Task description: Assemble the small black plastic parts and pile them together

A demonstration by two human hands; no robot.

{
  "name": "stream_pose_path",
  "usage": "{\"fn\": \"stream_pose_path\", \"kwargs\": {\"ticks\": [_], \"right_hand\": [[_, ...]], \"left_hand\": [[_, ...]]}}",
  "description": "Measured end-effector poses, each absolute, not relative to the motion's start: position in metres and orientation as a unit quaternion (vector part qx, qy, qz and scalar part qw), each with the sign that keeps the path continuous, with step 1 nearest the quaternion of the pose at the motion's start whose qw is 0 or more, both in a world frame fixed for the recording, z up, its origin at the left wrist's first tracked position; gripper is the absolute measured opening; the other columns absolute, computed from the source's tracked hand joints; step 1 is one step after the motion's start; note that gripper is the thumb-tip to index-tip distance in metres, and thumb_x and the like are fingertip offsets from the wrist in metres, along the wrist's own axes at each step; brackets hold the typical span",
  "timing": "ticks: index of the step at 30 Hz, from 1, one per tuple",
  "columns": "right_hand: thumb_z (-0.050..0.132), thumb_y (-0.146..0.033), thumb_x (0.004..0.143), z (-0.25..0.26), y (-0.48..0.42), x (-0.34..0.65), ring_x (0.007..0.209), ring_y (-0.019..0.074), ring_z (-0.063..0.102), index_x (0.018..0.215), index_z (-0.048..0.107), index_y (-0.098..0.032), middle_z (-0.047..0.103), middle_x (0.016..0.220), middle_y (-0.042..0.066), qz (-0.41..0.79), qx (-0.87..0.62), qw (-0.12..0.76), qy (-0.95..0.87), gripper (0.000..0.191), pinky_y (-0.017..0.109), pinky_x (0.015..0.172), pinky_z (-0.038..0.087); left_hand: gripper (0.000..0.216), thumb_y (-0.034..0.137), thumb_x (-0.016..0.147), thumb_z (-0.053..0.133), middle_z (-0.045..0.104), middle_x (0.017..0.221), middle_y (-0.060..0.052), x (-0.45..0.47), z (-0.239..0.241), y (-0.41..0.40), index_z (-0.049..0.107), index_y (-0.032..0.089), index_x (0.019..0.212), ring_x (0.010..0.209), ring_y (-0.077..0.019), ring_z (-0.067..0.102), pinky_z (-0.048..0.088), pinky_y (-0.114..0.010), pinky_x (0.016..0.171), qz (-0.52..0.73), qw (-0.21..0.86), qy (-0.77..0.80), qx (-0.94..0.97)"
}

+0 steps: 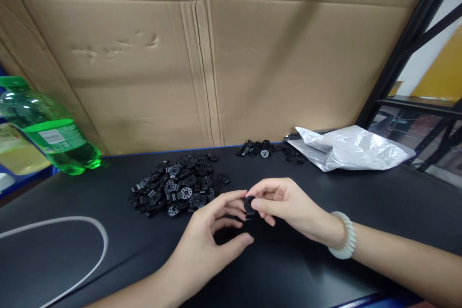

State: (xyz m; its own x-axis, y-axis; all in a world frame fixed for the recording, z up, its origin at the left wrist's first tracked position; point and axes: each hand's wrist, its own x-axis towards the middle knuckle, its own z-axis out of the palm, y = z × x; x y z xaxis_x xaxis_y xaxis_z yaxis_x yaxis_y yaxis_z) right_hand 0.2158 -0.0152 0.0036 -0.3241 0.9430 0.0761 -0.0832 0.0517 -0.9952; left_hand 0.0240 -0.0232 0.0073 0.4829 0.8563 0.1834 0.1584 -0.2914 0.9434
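Observation:
Both hands meet above the middle of the black table [325,260]. A small round black plastic part [249,204] is pinched between the fingertips of my left hand [212,240] and my right hand [285,204]. My right wrist wears a pale beaded bracelet [344,236]. Just beyond my left hand lies a pile of several similar black round parts [176,185].
A smaller scatter of black parts [263,148] lies at the table's back, next to a crumpled clear plastic bag [350,149]. A green bottle [50,130] lies at far left. A white cable [72,250] loops at the left. A cardboard wall [216,57] stands behind; a black rack [415,48] is at the right.

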Motion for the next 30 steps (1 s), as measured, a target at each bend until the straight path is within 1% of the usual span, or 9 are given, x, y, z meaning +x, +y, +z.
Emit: {"fn": "stream_pose_path", "kwargs": {"ticks": [2, 5, 8, 12, 15, 20, 23, 26, 30], "right_hand": [[0.073, -0.031, 0.074, 0.003, -0.016, 0.216, 0.047, 0.0051, 0.049, 0.089, 0.069, -0.012, 0.064, 0.069, 0.001, 0.572, -0.382, 0.445, -0.573, 0.026, 0.019, 0.046, 0.04], [0.074, -0.03, 0.073, 0.0, -0.019, 0.214, 0.045, 0.005, 0.049, 0.088, 0.071, -0.011, 0.063, 0.066, 0.001, 0.562, -0.388, 0.439, -0.584, 0.024, 0.019, 0.045, 0.039], [0.075, -0.029, 0.072, -0.002, -0.024, 0.209, 0.042, 0.0042, 0.047, 0.086, 0.072, -0.012, 0.06, 0.06, -0.002, 0.558, -0.392, 0.446, -0.579, 0.022, 0.018, 0.042, 0.036], [0.075, -0.031, 0.072, -0.002, -0.025, 0.208, 0.043, 0.0037, 0.047, 0.083, 0.071, -0.012, 0.063, 0.068, 0.001, 0.599, -0.386, 0.465, -0.526, 0.022, 0.017, 0.04, 0.036], [0.076, -0.029, 0.071, -0.001, -0.022, 0.21, 0.044, 0.0031, 0.047, 0.082, 0.072, -0.012, 0.063, 0.067, 0.001, 0.614, -0.387, 0.475, -0.498, 0.021, 0.016, 0.041, 0.036], [0.077, -0.028, 0.071, -0.004, -0.022, 0.211, 0.043, 0.0029, 0.05, 0.084, 0.074, -0.012, 0.067, 0.072, 0.003, 0.612, -0.388, 0.462, -0.512, 0.021, 0.017, 0.042, 0.038], [0.076, -0.028, 0.072, -0.005, -0.025, 0.21, 0.043, 0.004, 0.052, 0.084, 0.075, -0.012, 0.065, 0.066, 0.002, 0.622, -0.374, 0.454, -0.517, 0.02, 0.017, 0.042, 0.041], [0.073, -0.03, 0.076, -0.005, -0.027, 0.208, 0.05, 0.0071, 0.058, 0.088, 0.075, -0.013, 0.064, 0.066, 0.002, 0.658, -0.346, 0.438, -0.505, 0.022, 0.02, 0.048, 0.049], [0.078, -0.024, 0.071, -0.004, -0.026, 0.206, 0.055, 0.008, 0.061, 0.09, 0.075, -0.013, 0.068, 0.07, 0.003, 0.674, -0.338, 0.442, -0.486, 0.023, 0.02, 0.053, 0.053]], "left_hand": [[0.047, 0.013, 0.066, 0.07, 0.066, 0.089, -0.002, 0.025, 0.009, -0.023, 0.059, 0.021, 0.112, 0.084, -0.0183, 0.066, 0.056, -0.03, 0.079, 0.371, 0.499, 0.364, 0.693], [0.036, 0.018, 0.07, 0.068, 0.066, 0.077, 0.0, 0.026, 0.008, -0.022, 0.061, 0.018, 0.105, 0.076, -0.0174, 0.066, 0.056, -0.03, 0.076, 0.379, 0.518, 0.394, 0.657], [0.03, 0.018, 0.072, 0.064, 0.067, 0.077, -0.001, 0.027, 0.006, -0.021, 0.061, 0.017, 0.101, 0.077, -0.0177, 0.067, 0.055, -0.03, 0.077, 0.37, 0.548, 0.397, 0.636], [0.048, 0.004, 0.064, 0.057, 0.067, 0.091, -0.002, 0.026, 0.003, -0.023, 0.06, 0.02, 0.109, 0.087, -0.0178, 0.065, 0.053, -0.029, 0.081, 0.348, 0.585, 0.358, 0.64], [0.059, 0.005, 0.062, 0.063, 0.066, 0.099, -0.003, 0.026, 0.002, -0.024, 0.056, 0.023, 0.119, 0.094, -0.0193, 0.063, 0.053, -0.03, 0.084, 0.347, 0.578, 0.361, 0.644], [0.047, 0.015, 0.062, 0.074, 0.067, 0.089, -0.004, 0.027, 0.003, -0.021, 0.062, 0.018, 0.107, 0.087, -0.0213, 0.065, 0.052, -0.036, 0.085, 0.347, 0.59, 0.395, 0.612], [0.037, 0.017, 0.064, 0.075, 0.066, 0.078, -0.001, 0.026, 0.003, -0.019, 0.065, 0.016, 0.099, 0.078, -0.0182, 0.065, 0.053, -0.031, 0.077, 0.357, 0.597, 0.401, 0.597], [0.024, 0.02, 0.069, 0.075, 0.065, 0.067, 0.002, 0.024, 0.005, -0.018, 0.067, 0.016, 0.09, 0.069, -0.0136, 0.064, 0.052, -0.025, 0.07, 0.368, 0.593, 0.407, 0.589], [0.023, 0.019, 0.066, 0.078, 0.068, 0.062, 0.002, 0.022, 0.006, -0.018, 0.068, 0.015, 0.086, 0.064, -0.0123, 0.064, 0.05, -0.022, 0.065, 0.384, 0.602, 0.423, 0.558]]}}
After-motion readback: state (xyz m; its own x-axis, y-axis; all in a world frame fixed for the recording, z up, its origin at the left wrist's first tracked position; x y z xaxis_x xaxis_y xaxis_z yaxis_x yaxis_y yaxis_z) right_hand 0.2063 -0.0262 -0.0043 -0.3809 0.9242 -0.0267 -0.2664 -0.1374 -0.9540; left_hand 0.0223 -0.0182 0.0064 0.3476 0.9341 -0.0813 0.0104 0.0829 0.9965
